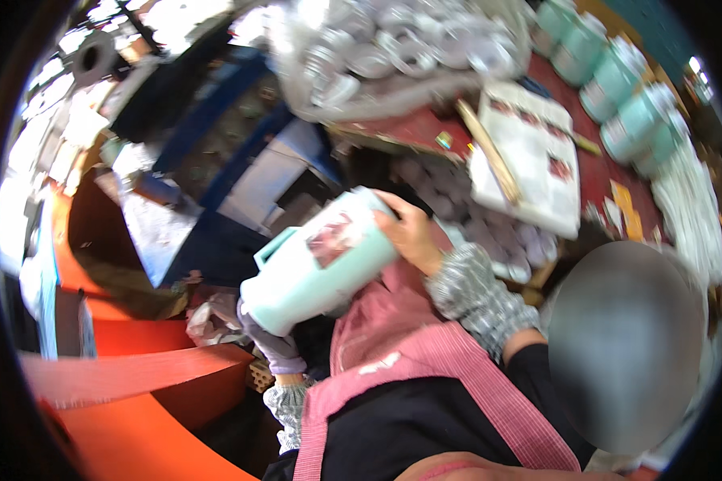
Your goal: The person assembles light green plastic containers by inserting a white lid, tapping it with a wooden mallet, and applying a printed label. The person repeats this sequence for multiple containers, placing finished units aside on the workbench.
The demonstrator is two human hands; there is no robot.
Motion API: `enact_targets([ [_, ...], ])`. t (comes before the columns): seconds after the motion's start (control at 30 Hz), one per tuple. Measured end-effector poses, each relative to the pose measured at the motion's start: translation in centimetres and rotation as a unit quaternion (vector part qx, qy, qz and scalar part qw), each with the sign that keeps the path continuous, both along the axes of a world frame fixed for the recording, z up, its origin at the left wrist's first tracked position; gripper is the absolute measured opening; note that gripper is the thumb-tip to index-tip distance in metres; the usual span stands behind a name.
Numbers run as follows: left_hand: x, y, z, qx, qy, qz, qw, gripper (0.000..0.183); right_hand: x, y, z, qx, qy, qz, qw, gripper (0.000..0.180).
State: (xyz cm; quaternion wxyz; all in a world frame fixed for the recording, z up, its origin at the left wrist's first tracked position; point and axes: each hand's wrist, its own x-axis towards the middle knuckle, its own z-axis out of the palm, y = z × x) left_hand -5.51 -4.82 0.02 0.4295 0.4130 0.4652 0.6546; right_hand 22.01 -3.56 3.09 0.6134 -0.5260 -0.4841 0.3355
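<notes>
A pale mint-green plastic jug [331, 258], with a side handle [275, 248] and a printed picture, is held tilted in front of my pink apron [391, 318]. My right hand [410, 231], bare below a grey patterned sleeve cover, grips its upper right end. At the lower left end is my left hand [269, 343], in a lavender glove. The jug covers most of the left fingers, but the hand appears to hold that end from beneath. Some motion blur softens the jug's outline and picture.
A red-topped table [391, 129] carries a clear bag of white plastic rings [409, 48], a printed white pad [526, 150], a wooden stick [490, 153] and several mint-green jugs [614, 78]. Orange panels [138, 433] stand at left, near a blue metal frame [216, 138]. A blurred oval hides the right side.
</notes>
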Motion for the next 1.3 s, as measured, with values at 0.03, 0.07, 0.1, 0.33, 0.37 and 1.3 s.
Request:
enact_targets([
  [0.03,-0.7,0.9,0.3,-0.016,-0.096,-0.027,0.995,0.037,0.4,0.3,-1.9,0.008,0.095,0.017,0.995,0.045],
  [0.07,-0.6,2.0,0.8,0.037,-0.039,-0.022,0.998,0.036,0.5,0.2,-1.0,-0.03,0.126,0.022,0.991,0.042],
  [0.1,0.2,2.8,1.6,0.077,0.025,-0.016,0.997,0.036,1.0,0.8,-2.7,-0.022,0.169,0.01,0.985,0.041],
  [0.33,4.3,7.5,-5.6,-0.027,-0.437,-0.34,0.833,0.042,-1.4,0.7,6.8,0.276,-0.334,-0.074,0.898,0.04],
  [0.37,6.1,6.7,-4.7,-0.065,-0.433,-0.369,0.82,0.044,-2.0,-0.1,7.9,0.336,-0.418,-0.044,0.843,0.042],
  [1.3,3.5,8.3,-5.2,0.169,0.237,-0.081,0.953,0.033,2.1,1.1,5.4,0.269,-0.274,-0.057,0.922,0.047],
])
